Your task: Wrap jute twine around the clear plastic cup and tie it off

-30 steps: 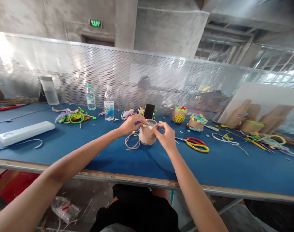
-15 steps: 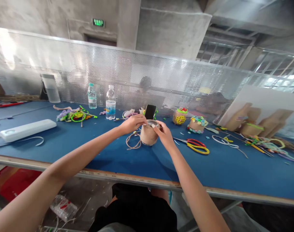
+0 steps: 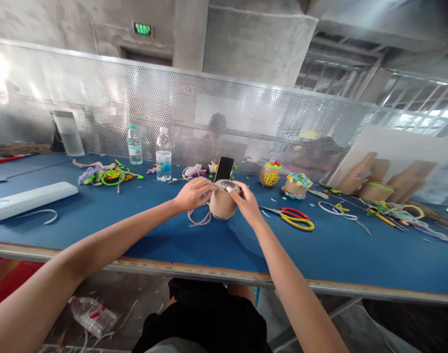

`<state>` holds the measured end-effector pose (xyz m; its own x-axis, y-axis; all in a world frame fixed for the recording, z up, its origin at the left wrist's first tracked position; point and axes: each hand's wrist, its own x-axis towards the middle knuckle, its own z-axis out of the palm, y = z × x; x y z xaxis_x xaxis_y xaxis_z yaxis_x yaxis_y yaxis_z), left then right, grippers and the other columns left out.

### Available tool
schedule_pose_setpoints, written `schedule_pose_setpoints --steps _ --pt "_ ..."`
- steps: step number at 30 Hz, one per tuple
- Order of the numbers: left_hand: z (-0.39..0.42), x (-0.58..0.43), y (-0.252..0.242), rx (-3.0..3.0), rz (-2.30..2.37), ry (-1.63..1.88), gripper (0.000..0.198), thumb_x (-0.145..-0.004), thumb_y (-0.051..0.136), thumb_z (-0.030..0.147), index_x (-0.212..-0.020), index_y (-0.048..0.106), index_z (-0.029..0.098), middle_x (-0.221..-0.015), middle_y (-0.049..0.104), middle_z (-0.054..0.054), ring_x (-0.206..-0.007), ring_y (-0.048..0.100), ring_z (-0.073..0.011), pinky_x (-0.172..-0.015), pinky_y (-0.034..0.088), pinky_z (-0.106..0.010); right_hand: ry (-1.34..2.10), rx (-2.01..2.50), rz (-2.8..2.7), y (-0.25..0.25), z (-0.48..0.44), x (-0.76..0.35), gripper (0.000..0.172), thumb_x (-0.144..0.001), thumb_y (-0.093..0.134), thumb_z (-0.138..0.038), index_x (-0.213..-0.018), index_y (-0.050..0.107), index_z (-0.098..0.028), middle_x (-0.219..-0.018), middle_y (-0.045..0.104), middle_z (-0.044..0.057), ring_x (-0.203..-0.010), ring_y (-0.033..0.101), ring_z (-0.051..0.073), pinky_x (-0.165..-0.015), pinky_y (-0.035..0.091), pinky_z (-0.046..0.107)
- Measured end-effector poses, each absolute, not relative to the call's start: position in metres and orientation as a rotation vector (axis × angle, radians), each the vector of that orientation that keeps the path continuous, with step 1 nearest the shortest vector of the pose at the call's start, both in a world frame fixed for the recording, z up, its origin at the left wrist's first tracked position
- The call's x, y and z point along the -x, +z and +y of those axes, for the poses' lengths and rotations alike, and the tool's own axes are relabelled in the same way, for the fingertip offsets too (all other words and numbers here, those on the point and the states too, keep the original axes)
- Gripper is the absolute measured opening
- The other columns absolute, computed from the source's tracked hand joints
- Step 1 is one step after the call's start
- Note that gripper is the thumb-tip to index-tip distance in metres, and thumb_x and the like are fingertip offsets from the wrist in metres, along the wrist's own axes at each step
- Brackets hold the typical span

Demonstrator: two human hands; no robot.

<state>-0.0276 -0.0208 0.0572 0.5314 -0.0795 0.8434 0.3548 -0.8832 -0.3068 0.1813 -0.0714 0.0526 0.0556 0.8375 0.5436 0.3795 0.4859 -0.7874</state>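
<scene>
Clasping the upright twine-wrapped jar (image 3: 221, 206) on the blue worktop (image 3: 98, 225), the left hand (image 3: 193, 194) sits slightly further back from the clear lid (image 3: 227, 185) than before, while the grip of the right hand (image 3: 248, 203) stays clamped on the rim.

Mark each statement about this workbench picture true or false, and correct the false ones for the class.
1. The left hand and right hand both touch the brown-wrapped jar. True.
2. The red-and-yellow-handled scissors lie left of the jar. False: they lie to its right in the view.
3. A crumpled plastic bottle lies on the floor below the table. True.
4. The black phone lies flat on the blue table. False: it stands on edge behind the jar.
</scene>
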Motion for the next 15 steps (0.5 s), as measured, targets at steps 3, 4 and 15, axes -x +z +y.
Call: schedule_pose_setpoints --steps 3,4,15 --pt "-0.0214 0.0281 0.0555 2.330 -0.233 -1.308 0.015 -0.093 0.050 0.015 -0.101 0.062 0.017 -0.093 0.067 -0.007 -0.085 0.062 -0.0185 -0.075 0.052 -0.032 0.484 1.095 -1.549 0.0532 -0.0717 -0.1812 0.053 -0.075 0.060 -0.054 -0.115 0.059 -0.019 -0.124 0.064 0.013 -0.116 0.059 0.030 -0.102 0.043 0.045" --pt "-0.0216 0.0282 0.0548 2.320 -0.244 -1.312 0.015 -0.093 0.050 0.016 -0.102 0.062 0.018 -0.095 0.066 -0.008 -0.086 0.062 -0.0191 -0.075 0.052 -0.033 0.487 1.098 -1.546 0.0533 -0.0716 -0.1812 0.053 -0.075 0.060 -0.054 -0.115 0.059 -0.019 -0.124 0.064 0.012 -0.116 0.059 0.030 -0.102 0.043 0.045" --pt "-0.0195 0.0201 0.0593 2.394 -0.253 -1.353 0.021 -0.098 0.042 0.015 -0.106 0.061 0.017 -0.095 0.066 -0.009 -0.088 0.060 -0.0194 -0.079 0.050 -0.034 0.511 1.109 -1.556 0.0535 -0.0703 -0.1824 0.053 -0.076 0.059 -0.053 -0.116 0.058 -0.019 -0.124 0.064 0.012 -0.116 0.059 0.029 -0.102 0.042 0.045"
